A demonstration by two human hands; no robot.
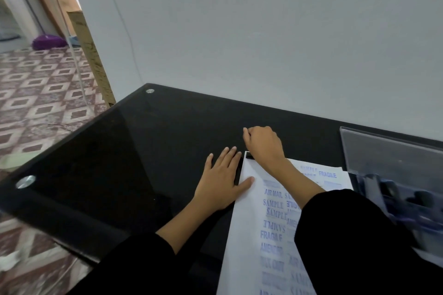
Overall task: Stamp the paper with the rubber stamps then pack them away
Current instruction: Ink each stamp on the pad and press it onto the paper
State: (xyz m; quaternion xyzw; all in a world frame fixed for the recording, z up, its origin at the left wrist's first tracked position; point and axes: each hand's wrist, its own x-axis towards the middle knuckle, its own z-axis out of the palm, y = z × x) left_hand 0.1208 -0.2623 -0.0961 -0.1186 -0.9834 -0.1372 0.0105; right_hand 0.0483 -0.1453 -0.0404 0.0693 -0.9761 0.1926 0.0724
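Observation:
A white sheet of paper (247, 227) lies on the black glass table (124, 155), covered with several blue stamp prints such as AIR MAIL, SAMPLE and FRAGILE. My left hand (221, 181) lies flat, fingers straight, on the table at the paper's left edge, thumb on the sheet. My right hand (261, 145) is curled over a rubber stamp (249, 156) at the paper's top left corner; only a small black part of the stamp shows under the hand. My right forearm crosses the paper.
A clear plastic box (393, 175) holding dark stamps stands at the right, beside the paper. A grey wall runs behind the table. Left of the table lie patterned floor, a leaning cardboard box (91, 55) and a purple object (49, 42).

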